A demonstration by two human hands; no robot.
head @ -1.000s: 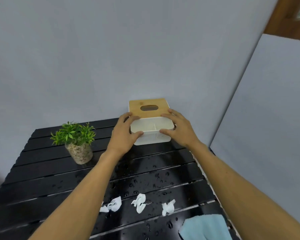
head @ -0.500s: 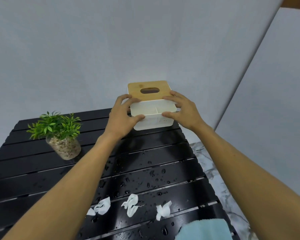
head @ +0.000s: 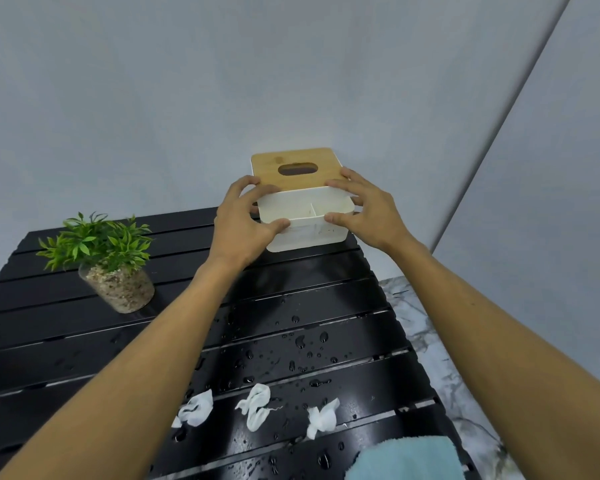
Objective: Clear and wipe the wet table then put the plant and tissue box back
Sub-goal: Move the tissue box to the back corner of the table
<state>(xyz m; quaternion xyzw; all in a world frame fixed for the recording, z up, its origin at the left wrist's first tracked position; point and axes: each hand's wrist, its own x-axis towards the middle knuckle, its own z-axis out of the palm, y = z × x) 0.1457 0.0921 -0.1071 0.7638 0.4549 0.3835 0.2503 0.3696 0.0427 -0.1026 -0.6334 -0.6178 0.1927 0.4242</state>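
The white tissue box (head: 307, 233) with a wooden lid and an oval slot is at the far right end of the black slatted table (head: 291, 296). My left hand (head: 241, 225) grips its left side and my right hand (head: 368, 211) grips its right side. The box looks lifted slightly, tilted toward me. A small green plant (head: 101, 258) in a clear glass pot of pebbles stands at the far left. Water drops cover the table's middle. Three crumpled white tissues (head: 257, 405) lie near the front edge. A light blue cloth (head: 406, 459) lies at the front right corner.
A grey wall stands right behind the table, and a grey panel (head: 551, 168) runs along its right side. Marbled floor (head: 440, 358) shows beside the table's right edge.
Both hands have stayed on the tissue box and raised it a little off the table's far end. The view has shifted, so the plant and the table sit differently in the frame.
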